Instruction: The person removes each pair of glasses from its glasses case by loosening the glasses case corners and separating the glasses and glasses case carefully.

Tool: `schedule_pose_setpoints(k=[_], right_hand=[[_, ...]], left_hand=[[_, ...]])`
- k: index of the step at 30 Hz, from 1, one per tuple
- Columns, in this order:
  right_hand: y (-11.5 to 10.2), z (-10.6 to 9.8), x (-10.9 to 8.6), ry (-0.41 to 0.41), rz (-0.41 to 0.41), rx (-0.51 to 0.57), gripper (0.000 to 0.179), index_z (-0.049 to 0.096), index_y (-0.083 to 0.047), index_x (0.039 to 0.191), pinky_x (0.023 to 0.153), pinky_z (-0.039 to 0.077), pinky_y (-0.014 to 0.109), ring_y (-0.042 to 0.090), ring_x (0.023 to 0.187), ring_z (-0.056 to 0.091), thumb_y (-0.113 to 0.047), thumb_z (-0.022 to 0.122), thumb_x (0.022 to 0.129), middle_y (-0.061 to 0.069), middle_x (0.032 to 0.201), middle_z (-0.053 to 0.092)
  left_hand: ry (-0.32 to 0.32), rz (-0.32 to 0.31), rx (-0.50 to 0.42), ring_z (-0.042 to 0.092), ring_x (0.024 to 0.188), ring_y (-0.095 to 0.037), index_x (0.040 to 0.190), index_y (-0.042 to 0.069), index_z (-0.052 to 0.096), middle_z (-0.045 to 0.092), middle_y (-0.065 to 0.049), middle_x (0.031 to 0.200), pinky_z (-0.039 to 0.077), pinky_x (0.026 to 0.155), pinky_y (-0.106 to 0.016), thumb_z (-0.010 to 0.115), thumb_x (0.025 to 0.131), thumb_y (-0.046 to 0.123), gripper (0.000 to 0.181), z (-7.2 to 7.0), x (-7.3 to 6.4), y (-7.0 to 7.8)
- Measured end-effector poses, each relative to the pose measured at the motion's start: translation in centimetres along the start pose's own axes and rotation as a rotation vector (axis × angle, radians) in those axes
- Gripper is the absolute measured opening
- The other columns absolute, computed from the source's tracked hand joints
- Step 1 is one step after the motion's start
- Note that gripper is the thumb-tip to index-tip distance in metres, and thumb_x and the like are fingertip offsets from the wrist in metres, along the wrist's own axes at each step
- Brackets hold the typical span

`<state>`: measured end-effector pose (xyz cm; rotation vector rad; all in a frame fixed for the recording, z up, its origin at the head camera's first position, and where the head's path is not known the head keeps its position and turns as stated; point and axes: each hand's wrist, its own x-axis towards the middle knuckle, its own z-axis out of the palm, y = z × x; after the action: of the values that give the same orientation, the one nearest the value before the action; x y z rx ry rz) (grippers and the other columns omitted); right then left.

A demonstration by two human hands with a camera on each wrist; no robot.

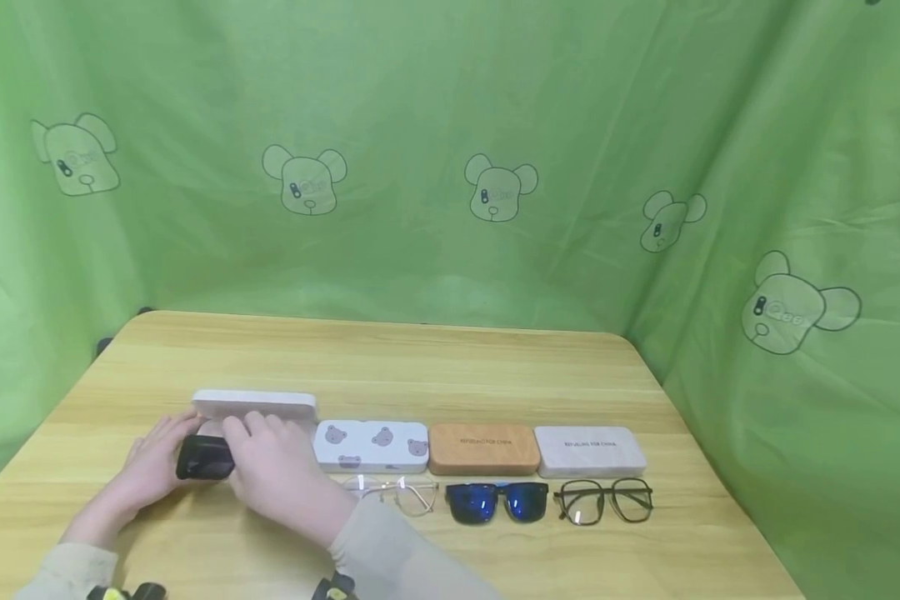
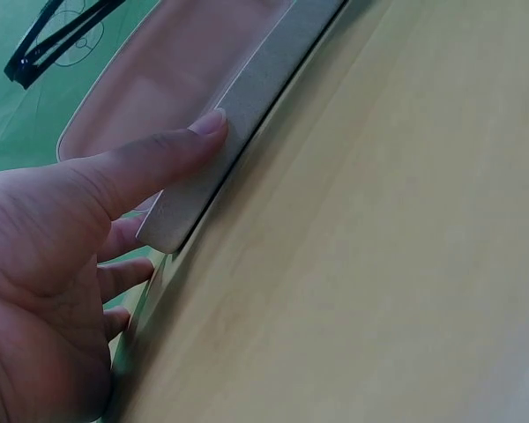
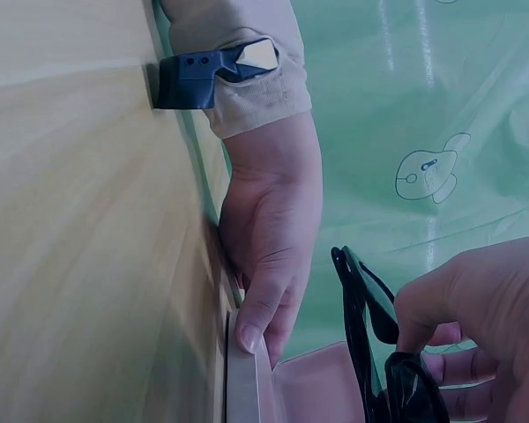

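At the left of the table, a pale glasses case stands open, its raised lid (image 1: 255,402) at the back and a pink lining (image 2: 181,66) inside. My left hand (image 1: 148,471) grips the case's left end, thumb on the front wall (image 2: 198,189) and fingers behind the end. Dark sunglasses (image 1: 205,457) hang over the open case, pinched between the thumb and fingers of my right hand (image 1: 281,471). In the right wrist view, these sunglasses (image 3: 357,322) have a black frame and dark lenses. My right hand covers part of the case in the head view.
A white bear-print case (image 1: 372,447), an orange-brown case (image 1: 484,448) and a pale lettered case (image 1: 590,451) stand closed in a row to the right. Before them lie thin-framed glasses (image 1: 414,495), blue-lensed sunglasses (image 1: 497,502) and black-framed glasses (image 1: 603,502). Green curtains (image 1: 420,267) surround the table.
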<state>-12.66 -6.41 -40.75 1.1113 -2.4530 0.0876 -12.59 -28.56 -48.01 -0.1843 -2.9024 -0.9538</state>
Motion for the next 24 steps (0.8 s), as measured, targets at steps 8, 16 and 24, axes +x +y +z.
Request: schedule_pose_setpoints(k=[8,16,24], right_hand=[[-0.1,0.3,-0.9,0.028,-0.047,-0.02,0.03,0.057,-0.019,0.096,0.049,0.031,0.012,0.003,0.062,0.046,-0.036,0.073,0.078,-0.01,0.078,0.055],[-0.5,0.3,-1.4,-0.029,-0.089,0.0,0.03,0.056,-0.02,0.097,0.044,0.029,0.011,0.0,0.057,0.044,-0.038,0.073,0.079,-0.011,0.076,0.053],[-1.0,0.7,-1.7,-0.158,-0.079,0.007,0.033,0.052,-0.024,0.1,0.047,0.028,0.013,0.001,0.062,0.048,-0.039,0.073,0.079,-0.013,0.08,0.054]], left_hand=[[-0.042,-0.049,-0.029,0.014,0.133,-0.066,0.137,-0.012,0.04,0.027,-0.038,0.148,0.006,0.099,-0.083,0.072,0.08,0.02,0.073,-0.1,0.1,0.2],[-0.053,-0.062,-0.032,0.013,0.134,-0.066,0.138,-0.013,0.039,0.026,-0.039,0.148,0.006,0.1,-0.083,0.073,0.081,0.028,0.077,-0.2,0.1,0.3],[-0.059,-0.081,-0.051,0.01,0.136,-0.065,0.139,-0.013,0.037,0.024,-0.038,0.15,0.003,0.102,-0.082,0.077,0.077,0.031,0.086,-0.2,0.1,0.3]])
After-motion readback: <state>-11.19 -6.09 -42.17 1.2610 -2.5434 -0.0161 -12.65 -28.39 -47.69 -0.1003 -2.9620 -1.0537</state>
